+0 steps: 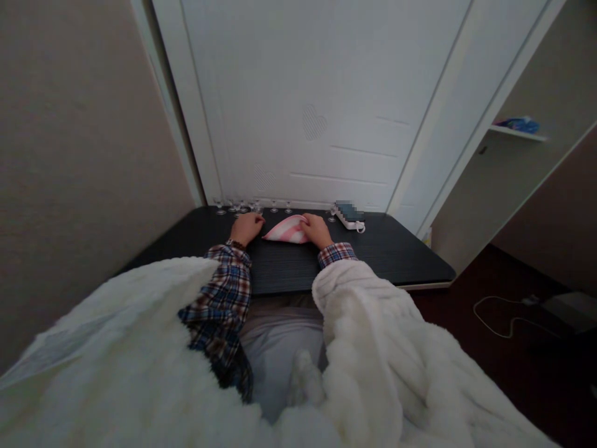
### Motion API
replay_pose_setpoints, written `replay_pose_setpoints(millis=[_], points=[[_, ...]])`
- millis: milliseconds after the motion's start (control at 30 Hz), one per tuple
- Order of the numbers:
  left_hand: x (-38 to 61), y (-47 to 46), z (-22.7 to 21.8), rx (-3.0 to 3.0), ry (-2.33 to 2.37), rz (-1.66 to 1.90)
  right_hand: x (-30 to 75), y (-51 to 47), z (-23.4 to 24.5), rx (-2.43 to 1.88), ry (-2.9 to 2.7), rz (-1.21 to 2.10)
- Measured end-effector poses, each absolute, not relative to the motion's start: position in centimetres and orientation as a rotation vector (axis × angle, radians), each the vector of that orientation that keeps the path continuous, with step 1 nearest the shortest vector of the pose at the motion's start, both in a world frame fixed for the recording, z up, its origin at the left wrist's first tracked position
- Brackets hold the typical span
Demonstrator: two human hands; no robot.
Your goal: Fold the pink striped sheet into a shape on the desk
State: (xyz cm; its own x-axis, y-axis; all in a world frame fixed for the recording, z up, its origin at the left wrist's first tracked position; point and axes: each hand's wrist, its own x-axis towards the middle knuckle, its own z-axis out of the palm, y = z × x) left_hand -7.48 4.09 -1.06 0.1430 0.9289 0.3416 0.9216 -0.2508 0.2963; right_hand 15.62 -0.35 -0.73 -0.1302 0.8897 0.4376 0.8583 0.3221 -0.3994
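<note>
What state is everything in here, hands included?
Pink-and-white cloth: folded, pointed at one end
Right hand: closed on the cloth
Left hand: fingers curled; whether it holds anything is unclear
Small stemmed glasses: those clearly seen, upright on the black table
White-cased phone: on the table, screen obscured
White cable: loosely curved

No text, label, brand or number can be read; the device (350,215) at one o'clock is pixelated.
</note>
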Motion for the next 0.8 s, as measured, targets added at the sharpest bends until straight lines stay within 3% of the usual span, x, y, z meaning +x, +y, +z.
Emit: replay_pose_setpoints(millis=[267,533,800], points=[[-6.7,3.3,0.4,2.250,1.809,1.020,15.8,-0.2,-0.7,-1.564,-1.866,0.059],[-5.0,1.8,1.6,2.176,1.403,1.370,15.9,0.0,-0.3,-1.574,-1.695,0.110],[-3.3,0.8,1.3,2.459,1.171,1.220,16.2,0.5,-0.1,-1.421,-1.533,0.174]])
